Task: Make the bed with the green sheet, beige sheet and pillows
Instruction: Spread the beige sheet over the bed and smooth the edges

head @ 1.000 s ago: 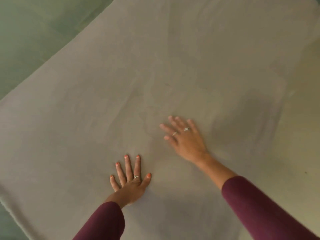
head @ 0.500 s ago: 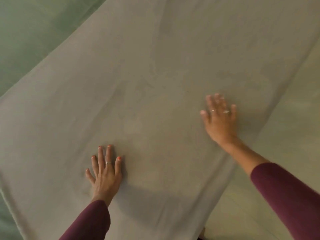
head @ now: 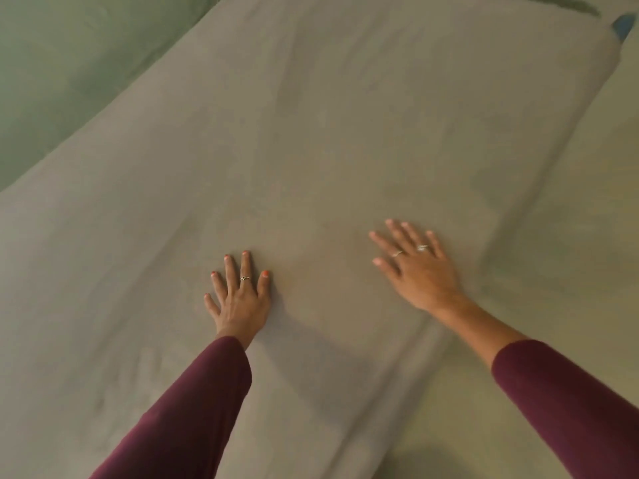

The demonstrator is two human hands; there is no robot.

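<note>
Here the beige sheet (head: pixel 311 133) lies flat under both hands, its long way running up and away to the right. The left hand (head: pixel 238 299) and right hand (head: pixel 418 267) press it, fingers straight, holding nothing. The green sheet (head: pixel 62 74) shows far left, nearer the left hand.

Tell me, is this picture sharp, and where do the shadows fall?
Head view: dim, warm light, no glare; the whole frame is soft, the right hand a little smeared. The left hand and its sleeve cast a shadow to their right on the beige sheet. The green sheet looks murky.
</note>
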